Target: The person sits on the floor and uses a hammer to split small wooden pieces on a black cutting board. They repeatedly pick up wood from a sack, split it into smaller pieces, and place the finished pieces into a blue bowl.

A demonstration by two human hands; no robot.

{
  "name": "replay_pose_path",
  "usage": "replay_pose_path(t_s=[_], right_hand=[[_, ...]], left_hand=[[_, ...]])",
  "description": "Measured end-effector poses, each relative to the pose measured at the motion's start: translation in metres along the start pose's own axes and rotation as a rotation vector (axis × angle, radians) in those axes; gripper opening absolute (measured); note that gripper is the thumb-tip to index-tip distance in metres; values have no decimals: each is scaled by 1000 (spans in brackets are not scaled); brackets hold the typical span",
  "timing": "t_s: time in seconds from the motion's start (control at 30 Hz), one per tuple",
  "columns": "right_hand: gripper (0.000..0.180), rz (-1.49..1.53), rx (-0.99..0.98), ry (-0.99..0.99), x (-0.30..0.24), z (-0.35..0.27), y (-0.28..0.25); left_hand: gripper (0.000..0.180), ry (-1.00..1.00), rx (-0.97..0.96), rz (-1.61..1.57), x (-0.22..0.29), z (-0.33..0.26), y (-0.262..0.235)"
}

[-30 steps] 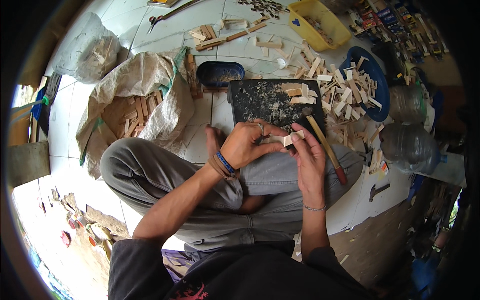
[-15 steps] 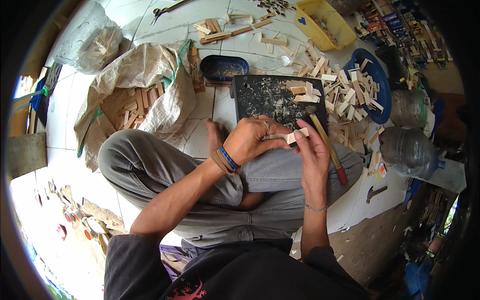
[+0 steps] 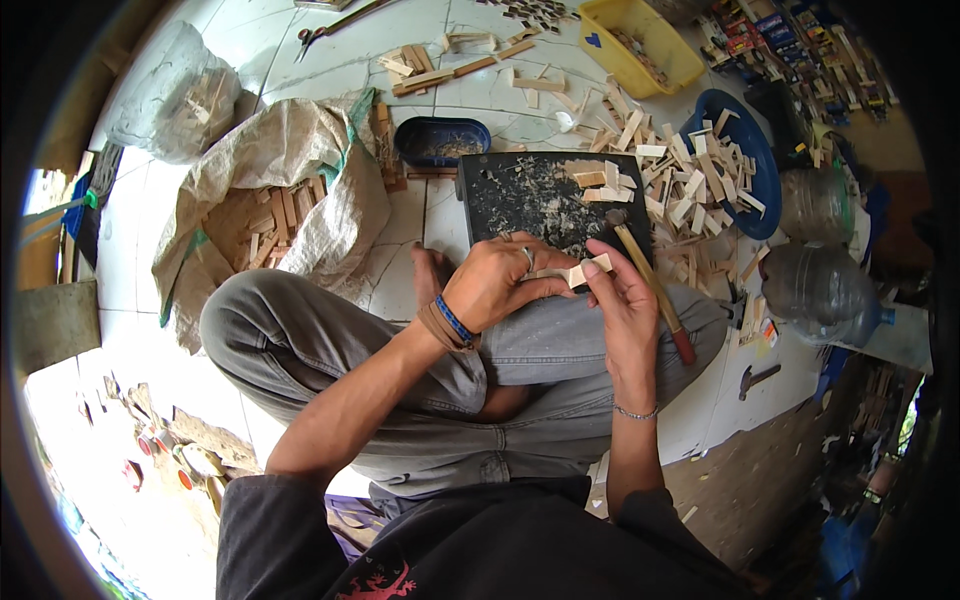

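A small pale wooden block (image 3: 579, 275) was held between the two hands, above the lap and by the near edge of a black board (image 3: 490, 205). The fingers of the right hand (image 3: 626, 302) grasped it, the thumb pressed on its upper face. The left hand (image 3: 492, 285) had its thumb and fingers pinched together at the block's left end, around something pale that was mostly hidden. Below the hands were the crossed legs in grey trousers (image 3: 545, 345)

Shavings (image 3: 550, 200) littered the board, and a few cut wooden pieces (image 3: 606, 182) lay at its far right. A hammer (image 3: 650, 280) with a wooden handle lay along the board's right side, its red end over the right leg. Farther right, a pile of wooden offcuts (image 3: 683, 205) spread against and into a blue basin (image 3: 758, 150); a smaller hammer (image 3: 760, 381) lay on the tiles (image 3: 700, 400) nearer the person. Beyond the board, at its far left, sat a dark blue oval tray (image 3: 400, 147), with an open woven sack (image 3: 345, 215) of wood pieces to the left and a yellow tub (image 3: 608, 65) at the far right
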State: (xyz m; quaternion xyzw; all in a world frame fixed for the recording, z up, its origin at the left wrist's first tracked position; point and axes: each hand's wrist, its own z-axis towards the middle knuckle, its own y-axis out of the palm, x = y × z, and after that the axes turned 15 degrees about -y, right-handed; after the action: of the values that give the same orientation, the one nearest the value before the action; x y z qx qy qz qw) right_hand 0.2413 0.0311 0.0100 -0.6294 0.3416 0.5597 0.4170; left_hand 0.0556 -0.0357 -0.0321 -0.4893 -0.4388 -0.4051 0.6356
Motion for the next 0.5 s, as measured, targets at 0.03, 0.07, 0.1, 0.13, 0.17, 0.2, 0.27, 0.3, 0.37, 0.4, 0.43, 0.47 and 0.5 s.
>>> replay_pose_path(t_s=[0.03, 0.07, 0.1, 0.13, 0.17, 0.2, 0.27, 0.3, 0.37, 0.4, 0.43, 0.47, 0.5], right_hand=[[35, 1, 1, 2, 0, 0, 0], [34, 1, 3, -1, 0, 0, 0], [34, 2, 5, -4, 0, 0, 0], [34, 1, 8, -4, 0, 0, 1], [33, 0, 5, -10, 0, 0, 1], [33, -2, 3, -12, 0, 0, 0], [33, -4, 3, -15, 1, 0, 0], [32, -3, 3, -16, 1, 0, 0], [32, 5, 4, -24, 3, 0, 1], [32, 13, 4, -30, 3, 0, 1], [32, 23, 6, -35, 4, 0, 1], [32, 26, 6, -47, 5, 1, 1], [31, 32, 7, -59, 6, 1, 2]], left_hand=[[33, 5, 8, 12, 0, -1, 0], [33, 13, 16, 27, 0, -1, 0], [32, 12, 15, 24, 0, -1, 0], [32, 13, 15, 24, 0, -1, 0], [31, 14, 16, 26, 0, -1, 0], [31, 21, 16, 22, 0, -1, 0], [31, 36, 19, 21, -2, -1, 0], [31, 31, 15, 13, -2, -1, 0], [31, 26, 11, 3, -3, -1, 0], [31, 24, 10, 10, -3, -1, 1], [32, 23, 9, 17, -4, -1, 1], [32, 21, 8, 27, -4, -1, 1], [32, 16, 11, 21, -4, -1, 1]])
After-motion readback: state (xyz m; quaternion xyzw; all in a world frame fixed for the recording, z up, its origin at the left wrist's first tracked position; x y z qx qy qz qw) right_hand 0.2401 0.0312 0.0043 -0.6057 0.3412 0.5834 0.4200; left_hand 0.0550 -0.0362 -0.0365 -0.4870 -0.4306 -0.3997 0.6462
